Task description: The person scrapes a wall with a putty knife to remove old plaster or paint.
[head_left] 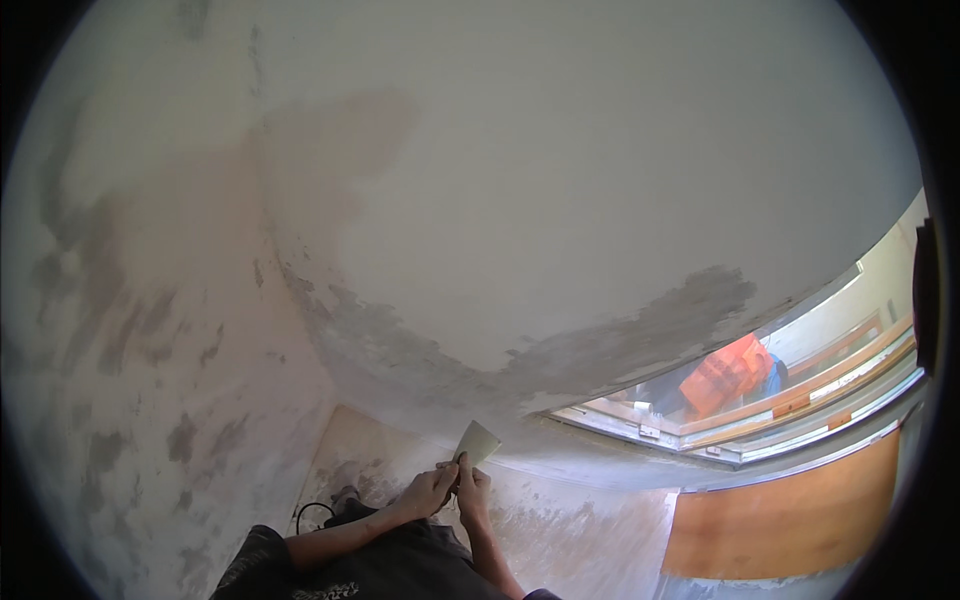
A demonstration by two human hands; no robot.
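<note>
A small, flat, pale greenish rectangle (477,442), perhaps a piece of sandpaper or a scraper blade, is held up in front of my body. My right hand (473,493) is closed on its lower end, with the thumb along its face. Pressed close beside it, my left hand (428,492) has its fingers pinched at the same lower corner. The fingertips overlap there, so the exact grip is partly hidden. Ahead is a whitish wall (520,200) with a rough grey patch (660,320) along its lower part.
To the left, another wall (130,400) bears grey smears and meets the first in a corner. A wood-framed window (790,405) is at the right, with an orange bag-like thing (725,375) seen behind it. Below stands an orange-brown panel (785,510). Dark cord (312,507) loops beside my left arm.
</note>
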